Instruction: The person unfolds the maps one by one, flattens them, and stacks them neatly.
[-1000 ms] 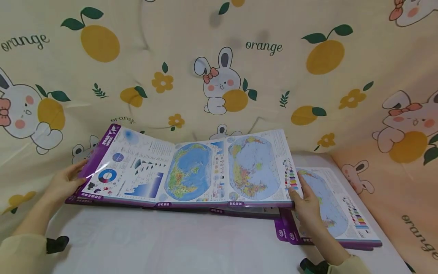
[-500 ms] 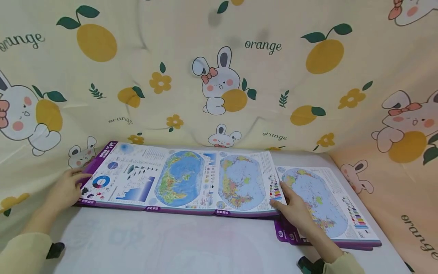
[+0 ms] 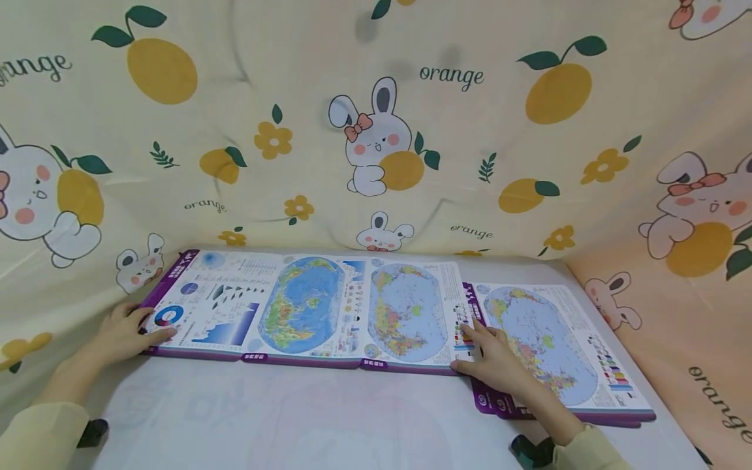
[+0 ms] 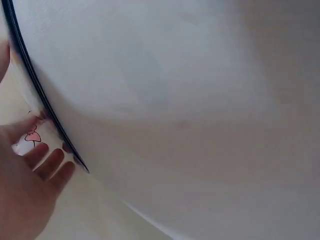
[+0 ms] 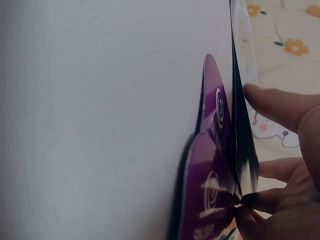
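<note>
A fold-out world map (image 3: 305, 307) lies flat on the white table, with purple edging, charts on its left panel and two oval maps. My left hand (image 3: 120, 336) rests at its left edge, thumb over the top face; in the left wrist view the fingers (image 4: 50, 162) meet the dark edge. At the other end, my right hand (image 3: 499, 359) touches the front right corner, fingers spread on the right edge. Partly under that hand is a second world map (image 3: 543, 346), whose purple rounded tabs (image 5: 207, 185) show in the right wrist view.
The white table (image 3: 282, 418) extends in front of the maps. A cream cloth (image 3: 458, 130) printed with rabbits and oranges hangs behind and along the sides. Dark devices sit at both wrists, the right one (image 3: 531, 450) near the table's front.
The fold-out map has come down from a raised, tilted position to flat on the table and shifted slightly left. My hands came down with it, and their fingers have loosened.
</note>
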`<state>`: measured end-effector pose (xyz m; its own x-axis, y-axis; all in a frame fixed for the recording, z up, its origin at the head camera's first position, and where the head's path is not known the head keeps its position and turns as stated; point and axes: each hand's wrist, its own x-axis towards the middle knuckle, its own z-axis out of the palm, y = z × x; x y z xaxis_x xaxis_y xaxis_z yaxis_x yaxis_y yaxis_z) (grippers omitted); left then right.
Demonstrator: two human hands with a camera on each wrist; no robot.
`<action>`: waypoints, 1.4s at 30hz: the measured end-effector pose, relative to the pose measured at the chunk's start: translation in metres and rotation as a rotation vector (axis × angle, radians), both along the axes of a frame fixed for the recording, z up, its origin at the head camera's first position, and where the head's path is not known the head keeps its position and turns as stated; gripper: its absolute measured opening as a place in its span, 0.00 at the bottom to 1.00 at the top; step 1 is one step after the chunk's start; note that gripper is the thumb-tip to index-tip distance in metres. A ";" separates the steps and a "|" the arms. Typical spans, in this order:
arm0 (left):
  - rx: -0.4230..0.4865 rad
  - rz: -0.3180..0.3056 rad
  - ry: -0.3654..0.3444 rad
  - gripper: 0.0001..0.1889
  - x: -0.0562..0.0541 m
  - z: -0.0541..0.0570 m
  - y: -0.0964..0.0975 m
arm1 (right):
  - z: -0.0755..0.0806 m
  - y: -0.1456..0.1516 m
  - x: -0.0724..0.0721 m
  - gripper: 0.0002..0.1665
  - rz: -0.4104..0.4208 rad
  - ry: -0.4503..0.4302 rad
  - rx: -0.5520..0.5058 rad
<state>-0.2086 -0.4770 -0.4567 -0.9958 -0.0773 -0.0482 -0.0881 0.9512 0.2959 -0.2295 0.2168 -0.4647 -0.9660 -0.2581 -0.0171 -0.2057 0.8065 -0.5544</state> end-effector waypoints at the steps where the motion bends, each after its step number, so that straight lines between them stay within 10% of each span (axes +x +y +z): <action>1: -0.003 0.012 -0.023 0.57 0.000 -0.001 0.000 | 0.000 0.000 0.000 0.55 0.011 -0.001 0.004; 32: 0.079 0.039 -0.084 0.58 0.004 0.002 0.009 | 0.004 0.003 0.006 0.57 0.048 -0.026 -0.015; 42: 0.123 -0.071 0.089 0.47 -0.010 0.013 0.070 | 0.024 0.022 0.018 0.50 -0.045 -0.026 -0.206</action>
